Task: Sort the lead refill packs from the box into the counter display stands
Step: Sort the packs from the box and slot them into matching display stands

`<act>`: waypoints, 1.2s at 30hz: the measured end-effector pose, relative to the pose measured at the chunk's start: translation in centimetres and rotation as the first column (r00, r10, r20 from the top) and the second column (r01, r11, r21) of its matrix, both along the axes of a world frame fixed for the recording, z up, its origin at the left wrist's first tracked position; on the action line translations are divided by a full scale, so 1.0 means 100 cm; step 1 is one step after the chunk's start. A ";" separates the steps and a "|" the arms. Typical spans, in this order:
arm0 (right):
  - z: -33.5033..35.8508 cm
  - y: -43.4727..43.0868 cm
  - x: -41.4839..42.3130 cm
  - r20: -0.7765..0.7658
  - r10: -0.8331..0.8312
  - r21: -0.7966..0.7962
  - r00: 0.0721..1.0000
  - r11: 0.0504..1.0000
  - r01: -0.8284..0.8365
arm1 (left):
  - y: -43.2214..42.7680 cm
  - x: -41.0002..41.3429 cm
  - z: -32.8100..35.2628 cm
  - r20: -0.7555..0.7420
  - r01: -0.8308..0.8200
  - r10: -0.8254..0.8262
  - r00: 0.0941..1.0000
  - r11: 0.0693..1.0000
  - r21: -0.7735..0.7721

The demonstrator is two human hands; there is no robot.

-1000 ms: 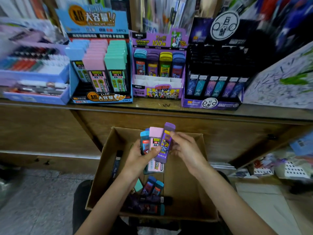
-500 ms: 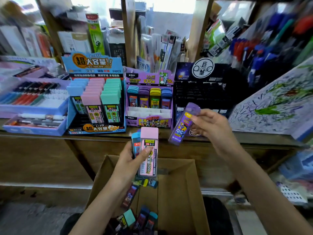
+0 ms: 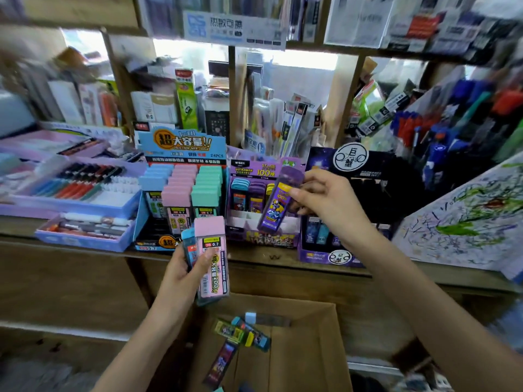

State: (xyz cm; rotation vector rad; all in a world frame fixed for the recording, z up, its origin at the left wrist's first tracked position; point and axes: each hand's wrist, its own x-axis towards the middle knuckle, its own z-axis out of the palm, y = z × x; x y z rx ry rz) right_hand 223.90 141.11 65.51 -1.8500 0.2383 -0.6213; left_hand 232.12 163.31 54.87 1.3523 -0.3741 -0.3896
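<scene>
Right grip (image 3: 325,200) pinches purple pack (image 3: 276,206), cap tilted up-right.

Left hand (image 3: 181,274) gripping, right hand (image 3: 325,199) pinching, raised

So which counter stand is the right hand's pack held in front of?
The purple middle stand, flanked by the blue stand and black stand.

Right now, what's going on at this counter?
A person is stocking lead refills at a shop counter. The right hand pinches a purple pack, tilted in front of the purple display stand and not yet slotted in. The left hand holds a pink pack with a blue pack behind it, near the blue display stand. More packs lie in the cardboard box below.
</scene>
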 end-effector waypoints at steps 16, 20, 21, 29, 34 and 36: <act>-0.018 0.027 0.080 -0.026 -0.186 -0.488 0.982 0.860 0.149 | 0.071 0.035 -0.007 0.007 -0.136 0.136 0.991 0.991 0.016; -0.025 0.019 0.085 -0.053 -0.238 -0.546 0.970 0.820 0.172 | 0.071 0.037 -0.009 0.002 -0.112 0.112 0.994 0.994 0.005; -0.027 0.018 0.086 -0.045 -0.261 -0.554 0.964 0.810 0.193 | 0.071 0.037 -0.009 0.006 -0.108 0.108 0.994 0.994 0.006; -0.031 0.014 0.080 0.048 -0.316 -0.600 0.948 0.749 0.280 | 0.072 0.037 -0.011 0.026 -0.103 0.103 0.994 0.995 -0.014; -0.036 0.007 0.067 0.068 -0.366 -0.558 0.928 0.757 0.339 | 0.069 0.036 -0.011 0.013 -0.093 0.094 0.996 0.995 -0.022; -0.036 0.005 0.064 0.098 -0.366 -0.515 0.926 0.777 0.362 | 0.066 0.035 -0.012 0.007 -0.092 0.092 0.996 0.996 -0.022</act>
